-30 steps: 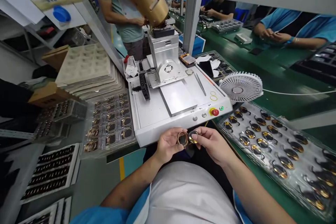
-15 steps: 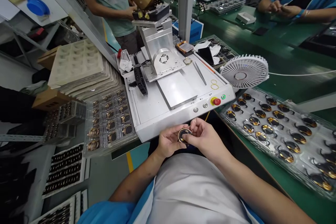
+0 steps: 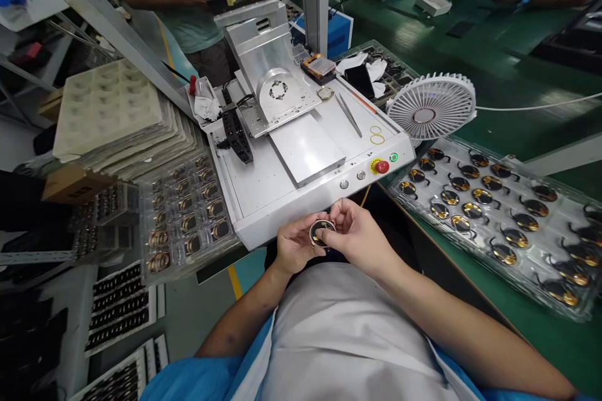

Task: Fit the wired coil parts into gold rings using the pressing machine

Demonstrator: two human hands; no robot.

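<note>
In front of my belly, both hands hold a round watch case [image 3: 316,235] with a gold-coloured rim and a dark inside. My left hand [image 3: 292,245] grips it from the left, fingers curled around the edge. My right hand [image 3: 358,233] closes on it from the right, with the thumb lying over the dark face and the bent fingers at the rim. What lies under the fingers is hidden. Just beyond the hands is the front edge of a white machine base [image 3: 263,216] with a metal fixture [image 3: 282,91].
A red stop button [image 3: 382,166] sits on the machine's front. Tweezers [image 3: 348,116] and yellow rings [image 3: 377,138] lie on its top. A white fan [image 3: 430,106] and a tray of round dark parts [image 3: 493,216] are right; a tray of gold-rimmed cases [image 3: 147,210] is left. Co-workers sit beyond.
The view has shifted, so the bench sits higher and further left. My right thumb now lies further across the case's dark face. Both hands still hold the case.
</note>
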